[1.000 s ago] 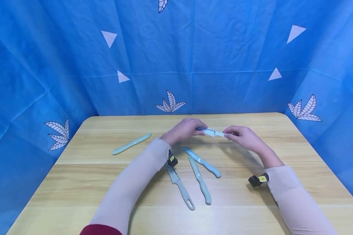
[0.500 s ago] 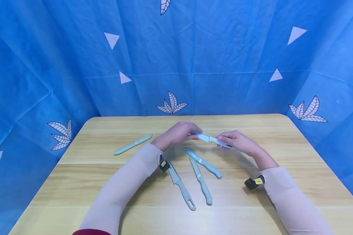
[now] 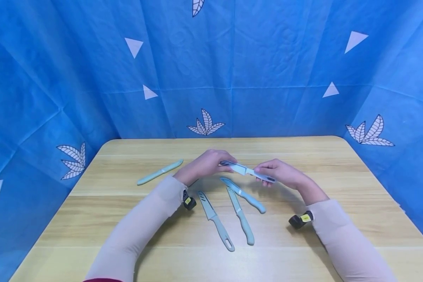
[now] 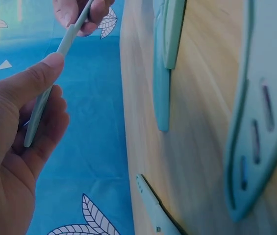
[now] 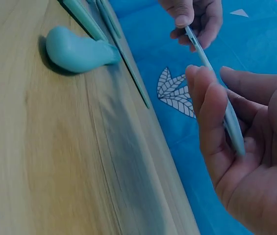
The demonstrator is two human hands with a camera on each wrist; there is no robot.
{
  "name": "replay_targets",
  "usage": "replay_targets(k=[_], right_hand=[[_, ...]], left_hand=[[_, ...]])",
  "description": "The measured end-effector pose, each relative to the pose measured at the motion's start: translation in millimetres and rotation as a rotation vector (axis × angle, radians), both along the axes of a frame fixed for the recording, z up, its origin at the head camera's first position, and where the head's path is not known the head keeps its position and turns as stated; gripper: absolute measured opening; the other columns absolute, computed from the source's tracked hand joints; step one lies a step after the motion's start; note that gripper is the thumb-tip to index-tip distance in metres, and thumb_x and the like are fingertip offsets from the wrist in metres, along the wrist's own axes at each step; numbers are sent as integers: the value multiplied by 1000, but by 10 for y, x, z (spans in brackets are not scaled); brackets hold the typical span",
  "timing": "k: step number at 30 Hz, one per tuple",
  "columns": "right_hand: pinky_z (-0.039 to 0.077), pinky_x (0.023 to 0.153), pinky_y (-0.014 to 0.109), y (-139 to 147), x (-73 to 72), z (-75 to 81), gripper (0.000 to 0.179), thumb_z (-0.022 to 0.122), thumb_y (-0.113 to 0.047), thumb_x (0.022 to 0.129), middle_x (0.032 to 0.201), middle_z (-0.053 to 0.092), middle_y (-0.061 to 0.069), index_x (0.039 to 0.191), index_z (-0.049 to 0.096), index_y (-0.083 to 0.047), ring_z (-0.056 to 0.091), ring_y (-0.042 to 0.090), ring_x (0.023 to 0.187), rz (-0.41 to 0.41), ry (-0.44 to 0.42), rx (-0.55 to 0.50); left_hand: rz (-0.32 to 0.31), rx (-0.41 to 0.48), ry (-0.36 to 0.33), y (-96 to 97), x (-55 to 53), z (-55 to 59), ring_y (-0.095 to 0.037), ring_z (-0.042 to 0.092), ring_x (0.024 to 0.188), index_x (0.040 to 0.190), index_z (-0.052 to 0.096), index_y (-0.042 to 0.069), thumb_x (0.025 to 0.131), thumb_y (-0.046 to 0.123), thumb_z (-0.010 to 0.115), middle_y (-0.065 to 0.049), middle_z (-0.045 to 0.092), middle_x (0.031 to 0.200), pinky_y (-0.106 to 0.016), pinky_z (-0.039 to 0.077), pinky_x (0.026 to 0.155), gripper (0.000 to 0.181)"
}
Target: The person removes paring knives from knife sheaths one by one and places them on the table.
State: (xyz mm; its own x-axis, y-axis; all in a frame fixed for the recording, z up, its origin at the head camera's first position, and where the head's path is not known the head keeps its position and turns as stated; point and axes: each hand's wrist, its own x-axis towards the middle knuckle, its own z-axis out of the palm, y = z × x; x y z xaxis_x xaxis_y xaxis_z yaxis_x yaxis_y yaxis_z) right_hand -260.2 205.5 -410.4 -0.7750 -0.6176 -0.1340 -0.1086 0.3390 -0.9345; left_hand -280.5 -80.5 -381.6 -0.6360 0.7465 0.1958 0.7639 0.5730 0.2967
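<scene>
Both my hands hold one pale blue knife (image 3: 239, 168) above the far middle of the table, its blade end to the left. My left hand (image 3: 208, 162) pinches the blade end between thumb and fingers. The right hand (image 3: 280, 172) grips the handle, whose slotted end shows past the fingers in the head view. In the left wrist view, the left thumb (image 4: 42, 73) lies along the knife's edge. Fingers of the right hand (image 5: 256, 132) curl round the handle in the right wrist view. Part of the blade end is hidden by the left hand.
Below the hands lie a wide knife (image 3: 216, 221) with slots near its tip, a slim knife (image 3: 240, 215) and another knife (image 3: 242, 194), handles toward me. A further pale green knife (image 3: 160, 172) lies on the left of the wooden table (image 3: 91, 219). A blue curtain (image 3: 268, 78) hangs behind.
The held knife has come left and slightly nearer, with both hands. The right hand has shifted along the handle, so its slotted end shows. The knives on the table stay put.
</scene>
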Motion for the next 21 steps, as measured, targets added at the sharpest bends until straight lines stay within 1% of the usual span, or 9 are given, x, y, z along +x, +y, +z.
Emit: replay_targets(k=[3,5,8,13,17,18,21], right_hand=[[57,61,32,-30,6,2,40,53,-27,102,90,60,33,115,63,10,60,21,67,25,-23,-24],[56,59,29,-49,8,3,41,53,-27,102,89,60,32,117,61,11,59,19,66,41,-56,-48],[56,58,27,-69,3,-10,43,53,-26,102,91,61,31,119,59,13,59,17,66,59,-117,-83],[57,58,25,-104,-18,-47,40,55,-26,101,96,62,32,120,61,9,62,16,68,74,-195,-104],[57,58,24,-134,-22,-57,36,54,-24,102,94,65,25,121,63,5,62,16,69,97,-234,-107],[56,58,24,-140,-21,-56,36,54,-24,102,93,66,23,121,63,6,62,16,68,104,-238,-108],[55,56,23,-153,-18,-48,36,53,-21,102,89,66,19,121,62,8,60,14,65,113,-248,-120]], left_hand=[[11,14,-31,-31,25,-23,-12,63,106,120,70,15,89,35,72,2,69,117,-26,53,93,37],[16,23,-56,-53,41,-40,-11,63,105,120,70,16,89,33,73,3,69,116,-25,53,92,35],[17,35,-73,-80,56,-62,-9,62,104,120,70,17,88,30,74,4,69,114,-24,52,92,34],[21,38,-81,-116,90,-62,-10,62,108,120,70,17,88,31,74,4,69,116,-27,50,99,35],[19,32,-83,-144,121,-68,-10,61,109,121,69,17,89,34,72,4,69,117,-27,50,98,37],[22,34,-85,-151,130,-71,-10,61,108,121,69,17,89,35,72,5,68,117,-25,51,96,37],[41,50,-93,-168,161,-80,-10,61,109,122,69,18,89,36,71,5,68,118,-25,50,97,38]])
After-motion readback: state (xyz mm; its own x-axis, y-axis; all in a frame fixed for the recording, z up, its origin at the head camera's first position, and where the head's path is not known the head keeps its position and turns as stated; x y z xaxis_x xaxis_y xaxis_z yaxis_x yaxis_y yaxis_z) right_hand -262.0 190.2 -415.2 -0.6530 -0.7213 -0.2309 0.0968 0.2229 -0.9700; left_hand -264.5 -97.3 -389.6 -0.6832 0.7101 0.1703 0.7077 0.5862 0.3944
